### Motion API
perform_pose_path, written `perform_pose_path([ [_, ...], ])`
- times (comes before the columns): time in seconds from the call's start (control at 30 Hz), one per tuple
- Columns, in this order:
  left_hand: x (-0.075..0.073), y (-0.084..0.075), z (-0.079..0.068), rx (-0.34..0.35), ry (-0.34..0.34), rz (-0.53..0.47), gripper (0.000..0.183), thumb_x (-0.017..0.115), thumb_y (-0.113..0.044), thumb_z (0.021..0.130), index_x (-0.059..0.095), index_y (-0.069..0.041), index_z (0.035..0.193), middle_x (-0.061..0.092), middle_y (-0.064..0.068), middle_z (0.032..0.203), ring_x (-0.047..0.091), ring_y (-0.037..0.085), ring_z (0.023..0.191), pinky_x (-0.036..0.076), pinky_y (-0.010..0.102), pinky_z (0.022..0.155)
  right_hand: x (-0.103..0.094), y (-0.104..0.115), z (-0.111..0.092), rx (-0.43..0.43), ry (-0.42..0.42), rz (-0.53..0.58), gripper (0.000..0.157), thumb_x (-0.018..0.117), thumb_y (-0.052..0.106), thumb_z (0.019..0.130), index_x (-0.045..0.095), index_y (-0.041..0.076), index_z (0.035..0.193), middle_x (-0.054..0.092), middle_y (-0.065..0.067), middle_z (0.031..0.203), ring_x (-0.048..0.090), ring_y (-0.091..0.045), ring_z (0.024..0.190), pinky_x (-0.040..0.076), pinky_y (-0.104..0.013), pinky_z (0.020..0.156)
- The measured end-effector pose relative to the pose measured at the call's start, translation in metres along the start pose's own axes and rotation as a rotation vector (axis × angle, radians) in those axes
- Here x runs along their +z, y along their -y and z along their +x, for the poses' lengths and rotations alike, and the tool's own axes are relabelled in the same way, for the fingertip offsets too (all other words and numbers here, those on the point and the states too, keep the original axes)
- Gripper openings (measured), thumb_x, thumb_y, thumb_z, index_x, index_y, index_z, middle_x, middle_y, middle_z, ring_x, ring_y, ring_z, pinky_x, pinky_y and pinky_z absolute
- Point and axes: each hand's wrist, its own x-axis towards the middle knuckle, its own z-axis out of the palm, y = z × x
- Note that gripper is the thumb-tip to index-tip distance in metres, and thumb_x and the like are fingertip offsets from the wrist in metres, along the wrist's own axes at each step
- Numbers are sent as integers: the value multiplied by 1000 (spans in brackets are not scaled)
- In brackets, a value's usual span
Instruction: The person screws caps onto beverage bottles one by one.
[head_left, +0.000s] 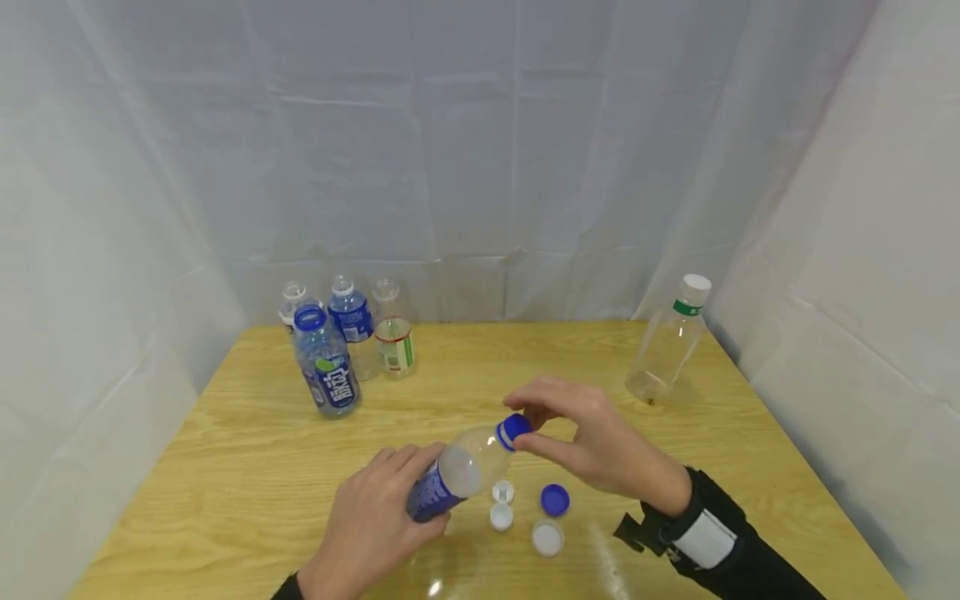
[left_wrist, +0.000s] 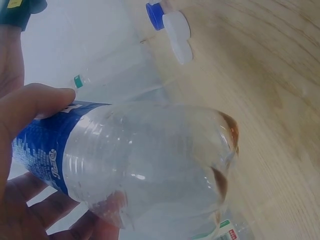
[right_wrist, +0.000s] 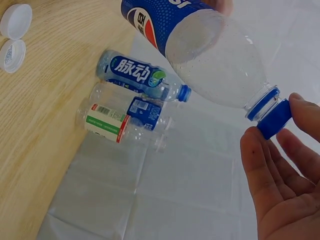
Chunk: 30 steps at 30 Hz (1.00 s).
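A clear plastic Pepsi bottle (head_left: 480, 457) with a blue label is held tilted above the table, its neck toward the right. My left hand (head_left: 382, 508) grips it round the label (left_wrist: 42, 145). At the mouth, my right hand (head_left: 592, 433) pinches a blue cap (right_wrist: 274, 120) between thumb and fingers. In the right wrist view, the cap sits at the end of the neck, slightly apart from the blue ring (right_wrist: 263, 103), with some clear neck showing between. The bottle's ridged base (left_wrist: 222, 155) shows in the left wrist view, and no liquid is visible inside.
Below the bottle lie a loose blue cap (head_left: 555, 500) and several white caps (head_left: 547, 538). Uncapped bottles stand grouped at the back left, including a blue-tinted one (head_left: 330, 375). A tall clear bottle (head_left: 667, 346) with a white cap stands back right. White sheeting (head_left: 480, 167) surrounds the table.
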Motion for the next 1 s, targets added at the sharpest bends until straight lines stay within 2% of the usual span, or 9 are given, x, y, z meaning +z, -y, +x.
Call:
perform_pose_path([
  [0.3, 0, -2, 0, 3, 10, -2, 74, 91, -47, 63, 67, -26, 129, 70, -10, 106, 64, 10, 91, 59, 36, 76, -3, 1, -3, 25, 17, -80, 27, 77, 17, 91, 71, 11, 116, 69, 9, 100, 62, 0, 81, 57, -21, 69],
  [0.67, -2, -1, -2, 5, 15, 14, 72, 91, -51, 61, 68, -28, 126, 69, -14, 102, 62, 4, 89, 58, 30, 73, -3, 3, 0, -66, 72, -28, 28, 75, 7, 91, 69, 14, 117, 70, 4, 110, 66, -6, 95, 59, -24, 81],
  [0.77, -3, 0, -2, 11, 3, 9, 71, 91, -50, 61, 68, -28, 124, 69, -14, 101, 62, 4, 89, 57, 29, 72, -3, 3, 1, -65, 87, -17, 30, 76, 5, 90, 70, 14, 118, 70, 4, 113, 67, -7, 98, 59, -26, 83],
  [1.0, -2, 0, -1, 37, -9, -29, 70, 92, -48, 62, 68, -28, 124, 70, -14, 103, 63, 4, 91, 57, 29, 73, -4, 1, -2, -92, 86, -63, 30, 77, 2, 88, 71, 14, 115, 69, 1, 119, 68, -12, 109, 58, -25, 90],
])
